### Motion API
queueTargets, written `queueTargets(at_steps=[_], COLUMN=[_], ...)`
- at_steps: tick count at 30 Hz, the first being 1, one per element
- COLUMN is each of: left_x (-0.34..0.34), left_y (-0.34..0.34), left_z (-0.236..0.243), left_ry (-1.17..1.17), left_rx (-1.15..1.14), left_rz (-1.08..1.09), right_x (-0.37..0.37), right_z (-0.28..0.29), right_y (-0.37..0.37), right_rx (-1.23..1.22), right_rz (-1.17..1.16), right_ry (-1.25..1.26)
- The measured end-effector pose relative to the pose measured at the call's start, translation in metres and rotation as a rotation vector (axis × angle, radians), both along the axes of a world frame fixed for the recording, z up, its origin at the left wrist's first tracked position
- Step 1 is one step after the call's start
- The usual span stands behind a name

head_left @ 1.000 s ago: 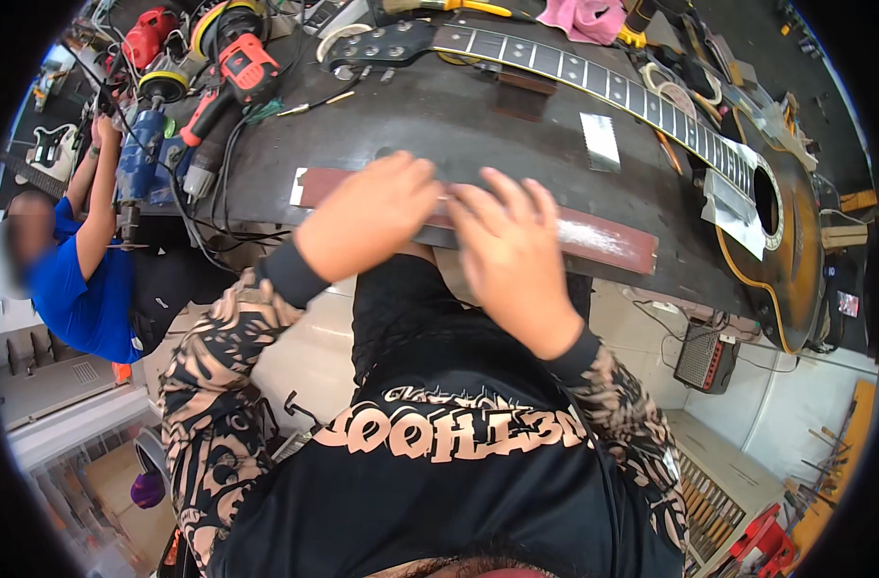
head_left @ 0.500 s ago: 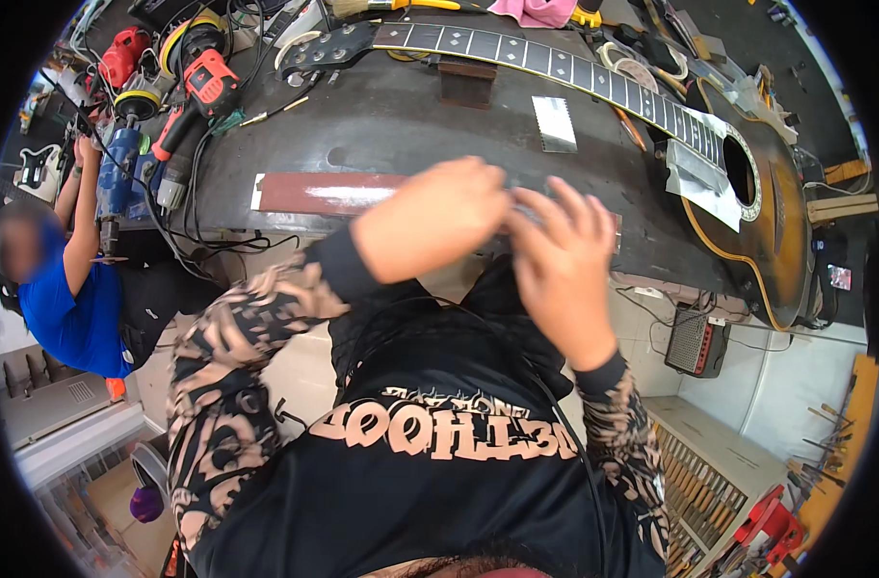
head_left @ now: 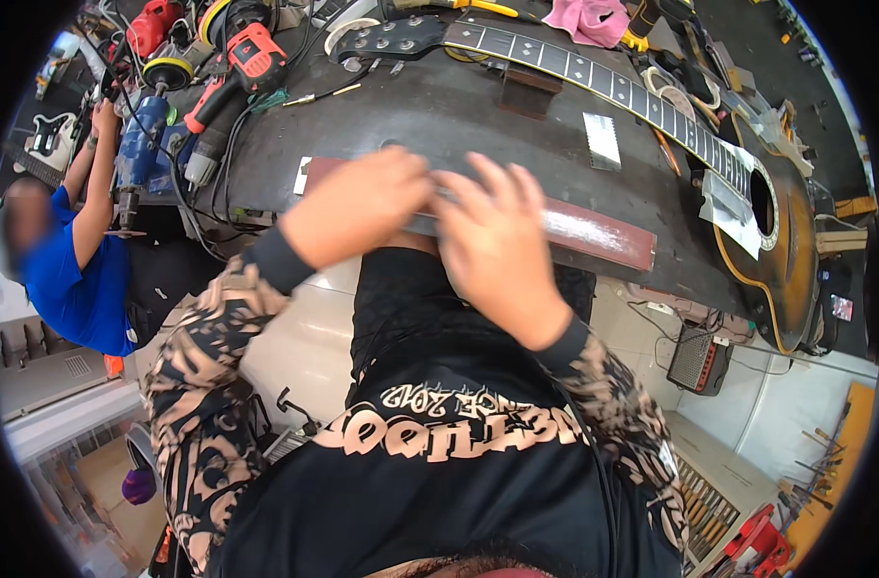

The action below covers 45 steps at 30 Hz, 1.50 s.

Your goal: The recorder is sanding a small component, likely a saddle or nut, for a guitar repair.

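A long reddish-brown strip (head_left: 598, 234), which looks like sandpaper on a flat bar, lies along the bench's near edge. White dust streaks its surface. Over the middle of it, my left hand (head_left: 367, 200) is closed with its fingertips pinched together. My right hand (head_left: 502, 246) meets it there, thumb and lower fingers drawn in while the upper fingers stick up. Whatever they pinch between them is small, blurred and mostly hidden. On the right, an acoustic guitar (head_left: 789, 275) rests with its neck (head_left: 593, 72) across the back of the bench, propped on a dark block (head_left: 529, 91).
A small shiny metal plate (head_left: 601, 142) lies on the dark bench (head_left: 430, 111). Power tools, among them a red-and-black one (head_left: 256, 58), and cables crowd the left side. A co-worker in a blue shirt (head_left: 78, 275) is at the far left. A pink cloth (head_left: 589, 19) lies at the back.
Both hands have slid left along the strip, baring its dusty right part and covering much of its left part. The whole view has shifted slightly, so the bench sits further right.
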<state>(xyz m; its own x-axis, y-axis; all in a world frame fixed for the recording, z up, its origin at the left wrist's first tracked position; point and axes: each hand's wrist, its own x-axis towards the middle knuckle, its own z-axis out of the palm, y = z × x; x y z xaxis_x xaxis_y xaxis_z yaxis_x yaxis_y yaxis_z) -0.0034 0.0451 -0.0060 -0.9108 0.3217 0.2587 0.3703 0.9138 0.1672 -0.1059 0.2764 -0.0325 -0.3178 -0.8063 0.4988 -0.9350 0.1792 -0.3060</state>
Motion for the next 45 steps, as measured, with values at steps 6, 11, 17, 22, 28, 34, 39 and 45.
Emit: queueTargets(at_steps=[6, 11, 17, 22, 28, 34, 39, 45], left_x=[0.042, -0.018, -0.114, -0.103, -0.008, 0.034, -0.033, -0.122], left_y=[-0.065, 0.016, 0.154, 0.146, 0.009, -0.055, 0.031, 0.166], left_z=[0.013, 0.006, -0.024, -0.021, 0.002, 0.013, 0.001, -0.028], left_ry=[-0.133, -0.031, 0.163, 0.148, -0.015, -0.066, 0.008, 0.177], left_rx=[-0.111, -0.055, 0.002, -0.037, -0.047, -0.153, -0.056, -0.045], left_rz=[0.138, -0.023, -0.118, -0.063, -0.023, 0.084, -0.066, -0.097], right_x=[0.028, -0.013, -0.066, -0.063, -0.012, 0.022, -0.022, -0.069], right_z=[-0.015, -0.004, 0.009, 0.010, -0.002, -0.018, -0.001, 0.009], right_y=[-0.079, 0.021, 0.161, 0.155, 0.014, -0.056, 0.048, 0.173], right_rx=[-0.145, -0.046, 0.148, 0.189, 0.011, -0.081, 0.035, 0.213], right_rz=[0.090, -0.019, -0.264, -0.222, 0.029, 0.082, -0.053, -0.295], right_ry=[0.021, 0.003, 0.025, 0.016, -0.007, -0.021, 0.001, 0.022])
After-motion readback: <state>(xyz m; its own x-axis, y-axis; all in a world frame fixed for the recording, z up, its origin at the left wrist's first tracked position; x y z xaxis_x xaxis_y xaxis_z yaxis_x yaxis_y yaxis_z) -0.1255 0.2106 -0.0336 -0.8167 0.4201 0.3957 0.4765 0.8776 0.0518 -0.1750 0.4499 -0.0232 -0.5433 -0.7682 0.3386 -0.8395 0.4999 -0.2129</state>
